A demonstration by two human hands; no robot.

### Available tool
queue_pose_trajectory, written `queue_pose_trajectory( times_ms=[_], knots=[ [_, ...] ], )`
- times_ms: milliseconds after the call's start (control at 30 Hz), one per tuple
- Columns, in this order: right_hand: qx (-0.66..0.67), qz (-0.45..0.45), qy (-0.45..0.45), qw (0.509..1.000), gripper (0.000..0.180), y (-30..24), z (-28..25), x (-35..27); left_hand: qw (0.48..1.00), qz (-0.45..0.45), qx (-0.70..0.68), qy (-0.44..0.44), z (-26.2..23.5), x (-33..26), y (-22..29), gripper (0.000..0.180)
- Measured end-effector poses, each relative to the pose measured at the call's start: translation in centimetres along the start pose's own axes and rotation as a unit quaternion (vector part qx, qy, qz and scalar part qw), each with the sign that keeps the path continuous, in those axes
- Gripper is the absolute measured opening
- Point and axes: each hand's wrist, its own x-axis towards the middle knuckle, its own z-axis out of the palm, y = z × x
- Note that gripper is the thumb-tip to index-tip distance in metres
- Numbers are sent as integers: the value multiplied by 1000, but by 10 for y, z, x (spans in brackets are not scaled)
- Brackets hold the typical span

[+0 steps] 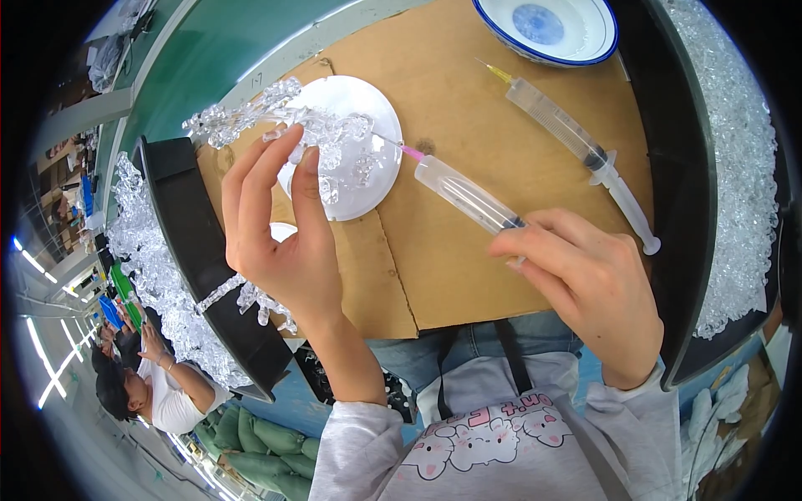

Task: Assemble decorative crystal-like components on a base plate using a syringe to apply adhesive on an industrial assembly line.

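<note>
My left hand [280,209] pinches a branching cluster of clear plastic pieces [326,142] between thumb and fingers. The cluster is held over a round white plate [380,184]. My right hand [585,275] grips a clear syringe [459,190] by its plunger end. A thin needle with a pink hub points from the syringe to the left, its tip at the right side of the cluster. Whether the tip touches the plastic I cannot tell.
A second syringe [560,121] with a yellow hub lies on the cardboard [451,275]. A white bowl with a blue rim [543,33] stands at the far side. Black bins hold clear pieces [731,167] at right and more clear pieces [159,259] at left. Another person [159,384] sits beyond the left bin.
</note>
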Motion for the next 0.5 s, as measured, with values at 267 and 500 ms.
queue_pose_trajectory(
  times_ms=[267,500],
  knots=[
    [-14,-5,2,1000,20,2,-1,0,1000,4,-1,-5,-2,2,1,20],
    [-4,-9,7,1000,20,4,0,0,1000,4,2,-6,-2,1,0,20]
  ],
)
